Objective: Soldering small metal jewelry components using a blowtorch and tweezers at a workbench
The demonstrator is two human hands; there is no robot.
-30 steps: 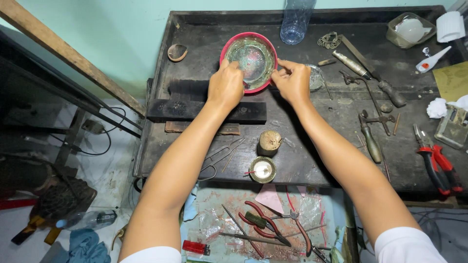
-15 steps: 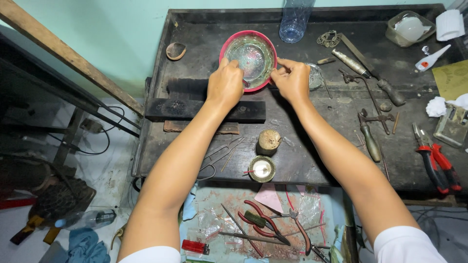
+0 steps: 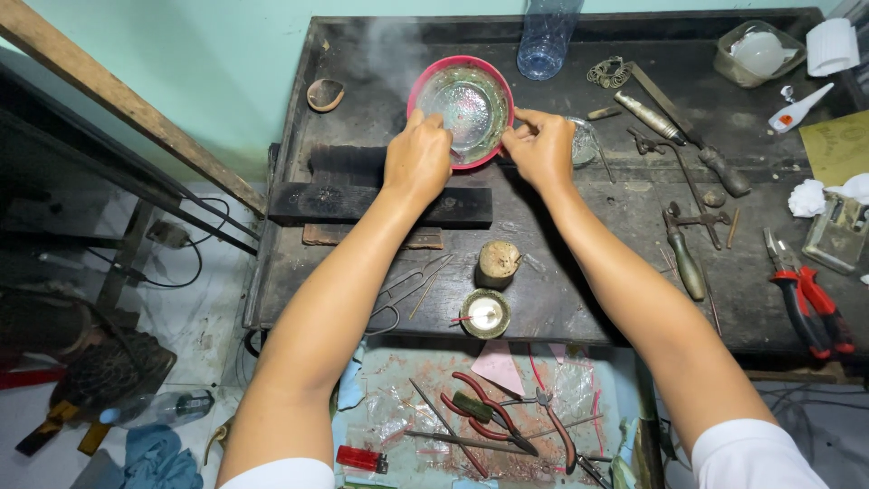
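Seen from above, a person's two bare arms reach away across a dark, sooty workbench (image 3: 561, 299).

Nearest the viewer, below the bench edge, a plastic-lined tray (image 3: 398, 398) holds red-handled pliers (image 3: 484, 412), tweezers, and a red lighter (image 3: 360, 458).

On the bench, between the forearms, stand a small round metal tin (image 3: 484, 313) and a short cork-like stump (image 3: 498, 261). A dark wooden block (image 3: 380, 204) lies under the left wrist. To the right, well apart from the hands, lie a wooden-handled tool (image 3: 685, 263), red-handled cutters (image 3: 808, 303), and a long file (image 3: 692, 122).

Further off, both hands meet at a pink-rimmed bowl (image 3: 462, 109) with clear liquid inside; it sits at the back centre of the bench. The left hand (image 3: 418, 158) curls over the bowl's near-left rim, fingers bent together and fingertips dipping just inside. The right hand (image 3: 540, 149) touches the right rim, thumb and forefinger pressed together as if pinching something very small; what it pinches is too tiny to tell.

Judging from this, the work goes best with the left hand steadying the bowl against the bench while the right keeps its pinch low over the liquid, so that anything dropped lands in the bowl.

Beyond the bowl, a clear plastic bottle (image 3: 546, 36) stands against the pale green wall.
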